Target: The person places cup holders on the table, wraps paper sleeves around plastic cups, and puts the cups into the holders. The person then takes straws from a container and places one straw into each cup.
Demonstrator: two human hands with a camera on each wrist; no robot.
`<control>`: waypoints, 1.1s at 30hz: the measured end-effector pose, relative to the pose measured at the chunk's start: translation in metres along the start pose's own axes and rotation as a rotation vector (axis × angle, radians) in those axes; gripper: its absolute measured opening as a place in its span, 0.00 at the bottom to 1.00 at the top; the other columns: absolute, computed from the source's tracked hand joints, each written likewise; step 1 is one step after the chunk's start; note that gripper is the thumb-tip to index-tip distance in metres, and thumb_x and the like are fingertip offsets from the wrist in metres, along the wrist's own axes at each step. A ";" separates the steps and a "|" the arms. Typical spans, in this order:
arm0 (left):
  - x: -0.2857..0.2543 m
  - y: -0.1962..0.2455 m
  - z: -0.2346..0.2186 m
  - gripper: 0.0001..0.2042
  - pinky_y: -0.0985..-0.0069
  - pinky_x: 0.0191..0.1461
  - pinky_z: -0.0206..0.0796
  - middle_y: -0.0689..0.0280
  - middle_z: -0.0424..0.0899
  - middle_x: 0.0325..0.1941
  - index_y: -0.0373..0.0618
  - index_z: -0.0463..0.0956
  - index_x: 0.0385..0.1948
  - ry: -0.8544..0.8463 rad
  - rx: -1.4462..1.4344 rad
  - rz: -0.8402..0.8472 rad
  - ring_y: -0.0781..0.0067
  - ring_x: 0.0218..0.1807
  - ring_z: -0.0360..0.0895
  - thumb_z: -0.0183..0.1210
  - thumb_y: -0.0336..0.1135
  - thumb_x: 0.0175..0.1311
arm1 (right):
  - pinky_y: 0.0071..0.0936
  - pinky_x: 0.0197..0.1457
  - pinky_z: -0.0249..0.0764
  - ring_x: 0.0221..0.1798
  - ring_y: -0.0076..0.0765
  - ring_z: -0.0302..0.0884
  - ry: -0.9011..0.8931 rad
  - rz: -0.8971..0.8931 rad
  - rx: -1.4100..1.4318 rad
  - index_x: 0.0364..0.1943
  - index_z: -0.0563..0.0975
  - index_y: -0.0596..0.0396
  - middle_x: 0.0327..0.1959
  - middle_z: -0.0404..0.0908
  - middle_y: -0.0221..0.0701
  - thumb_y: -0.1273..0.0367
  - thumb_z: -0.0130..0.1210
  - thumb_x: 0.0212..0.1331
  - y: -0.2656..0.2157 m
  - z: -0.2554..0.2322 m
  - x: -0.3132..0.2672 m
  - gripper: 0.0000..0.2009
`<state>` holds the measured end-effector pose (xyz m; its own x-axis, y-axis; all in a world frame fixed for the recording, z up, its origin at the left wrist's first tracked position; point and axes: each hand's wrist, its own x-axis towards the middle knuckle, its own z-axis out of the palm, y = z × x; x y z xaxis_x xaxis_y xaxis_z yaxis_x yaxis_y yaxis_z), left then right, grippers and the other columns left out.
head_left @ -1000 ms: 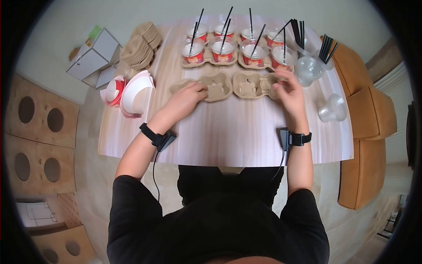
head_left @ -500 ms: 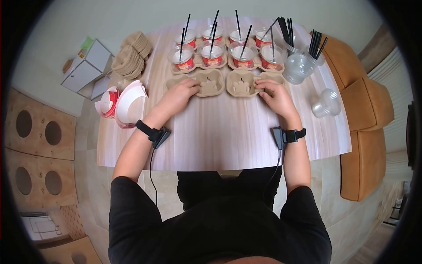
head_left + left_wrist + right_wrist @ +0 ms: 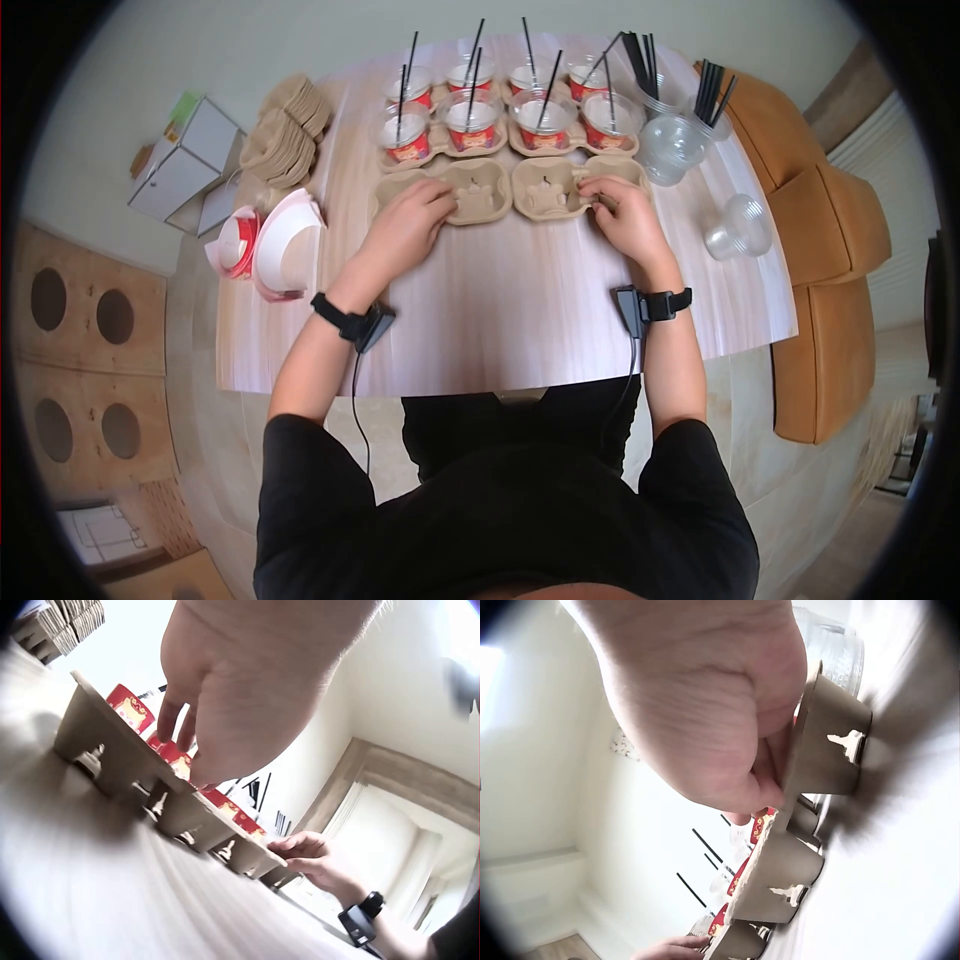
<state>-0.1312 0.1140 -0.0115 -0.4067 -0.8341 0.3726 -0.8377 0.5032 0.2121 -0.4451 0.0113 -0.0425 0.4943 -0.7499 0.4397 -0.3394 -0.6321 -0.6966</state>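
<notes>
Two brown pulp cup carriers lie side by side on the table, the left carrier (image 3: 478,192) and the right carrier (image 3: 545,192), their near ends almost meeting. My left hand (image 3: 408,226) reaches over the left carrier and holds its middle, the thumb at the near rim. My right hand (image 3: 632,226) pinches the middle of the right carrier between thumb and bent fingers, as the right wrist view shows. Just behind stand several red paper cups (image 3: 470,138) in more carriers, with clear dome lids and black straws. The hands hide the carriers' outer wells.
At the left are stacked carriers (image 3: 275,150), a red cup stack (image 3: 238,242) and a stack of white paper pieces (image 3: 280,250). Black straws (image 3: 708,95) stand in clear cups at the right, beside nested lids (image 3: 672,145). Another clear lid stack (image 3: 742,228) lies near the right edge.
My right hand has come down from raised fingers over the right carrier's outer part to its middle. The two carriers are slightly closer together. The head view has shifted a little.
</notes>
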 end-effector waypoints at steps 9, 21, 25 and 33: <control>-0.006 0.026 0.025 0.07 0.85 0.30 0.59 0.69 0.77 0.31 0.41 0.74 0.37 -0.037 -1.633 -0.569 0.82 0.29 0.70 0.53 0.35 0.68 | 0.26 0.47 0.73 0.43 0.36 0.78 0.191 0.046 0.129 0.39 0.78 0.63 0.43 0.80 0.37 0.75 0.56 0.54 0.000 -0.001 0.000 0.09; -0.026 0.014 0.062 0.07 0.88 0.24 0.52 0.69 0.73 0.25 0.40 0.72 0.34 -0.342 -1.994 -0.689 0.85 0.22 0.62 0.50 0.34 0.68 | 0.39 0.49 0.71 0.41 0.52 0.76 0.177 0.078 -0.730 0.37 0.79 0.61 0.37 0.80 0.44 0.72 0.51 0.60 -0.021 -0.165 -0.076 0.08; -0.025 0.016 0.062 0.08 0.88 0.23 0.50 0.69 0.69 0.23 0.40 0.72 0.36 -0.325 -1.980 -0.626 0.85 0.21 0.59 0.48 0.35 0.69 | 0.40 0.43 0.71 0.39 0.54 0.74 -0.162 0.342 -0.815 0.37 0.79 0.62 0.32 0.79 0.48 0.72 0.52 0.60 -0.005 -0.177 -0.092 0.07; -0.025 0.020 0.058 0.07 0.89 0.26 0.52 0.71 0.71 0.26 0.42 0.72 0.39 -0.299 -1.929 -0.670 0.86 0.26 0.63 0.49 0.34 0.69 | 0.42 0.42 0.71 0.32 0.54 0.74 0.096 0.242 -0.761 0.28 0.79 0.61 0.26 0.78 0.46 0.70 0.57 0.56 -0.016 -0.178 -0.086 0.07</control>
<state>-0.1594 0.1318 -0.0693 -0.4678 -0.8523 -0.2342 0.4483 -0.4571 0.7681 -0.6242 0.0514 0.0318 0.2776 -0.8749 0.3969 -0.8977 -0.3834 -0.2171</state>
